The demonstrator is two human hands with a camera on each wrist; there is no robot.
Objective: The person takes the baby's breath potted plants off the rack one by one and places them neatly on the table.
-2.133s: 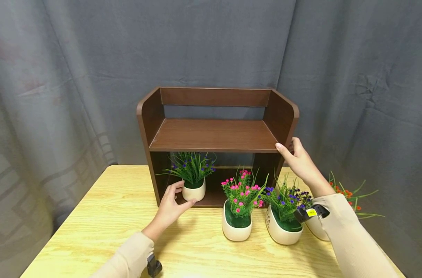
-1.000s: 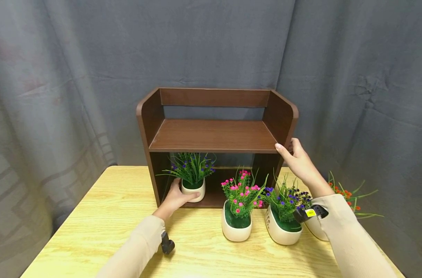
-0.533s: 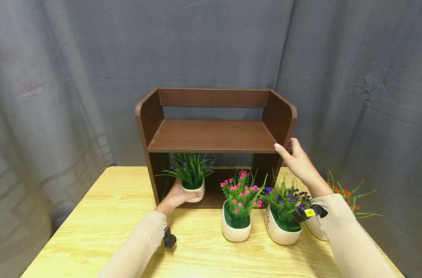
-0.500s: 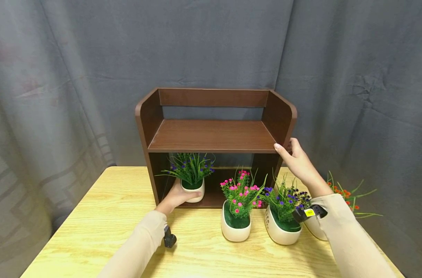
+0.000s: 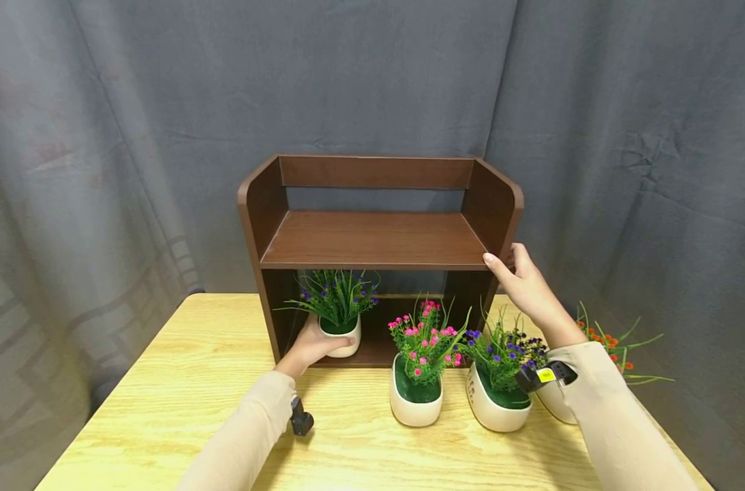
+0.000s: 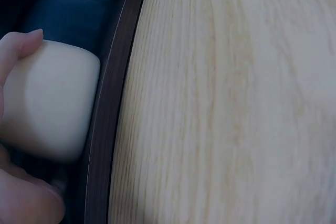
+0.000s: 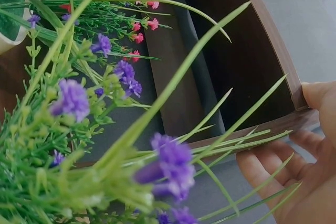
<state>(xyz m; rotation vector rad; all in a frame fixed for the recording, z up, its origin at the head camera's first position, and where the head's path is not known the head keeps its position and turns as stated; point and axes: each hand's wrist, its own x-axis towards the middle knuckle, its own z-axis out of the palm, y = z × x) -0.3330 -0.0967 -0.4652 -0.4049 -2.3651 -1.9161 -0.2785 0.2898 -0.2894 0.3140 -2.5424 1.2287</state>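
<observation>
My left hand (image 5: 311,344) holds the white pot of an artificial plant with small blue-purple flowers (image 5: 340,300) in the lower left of a dark brown two-tier shelf (image 5: 375,235). The thumb lies across the pot's front, and the fingers go behind its left side, mostly hidden. In the left wrist view, thumb and fingers are on either side of the cream pot (image 6: 58,98). My right hand (image 5: 531,290) grips the shelf's right side panel, thumb on the front edge and fingers on the outer face. The right wrist view shows this hand (image 7: 299,177) beyond purple flowers.
In front of the shelf stand a pink-flowered pot plant (image 5: 417,402) and a purple-flowered one (image 5: 497,402). An orange-flowered plant (image 5: 611,348) is partly behind the right forearm. The wooden table (image 5: 182,382) extends to the left; a grey curtain (image 5: 378,75) hangs behind.
My left hand has moved in around the pot's left side, its fingers now behind it and its wrist further right. The plant has hardly moved. The right hand keeps its hold on the shelf.
</observation>
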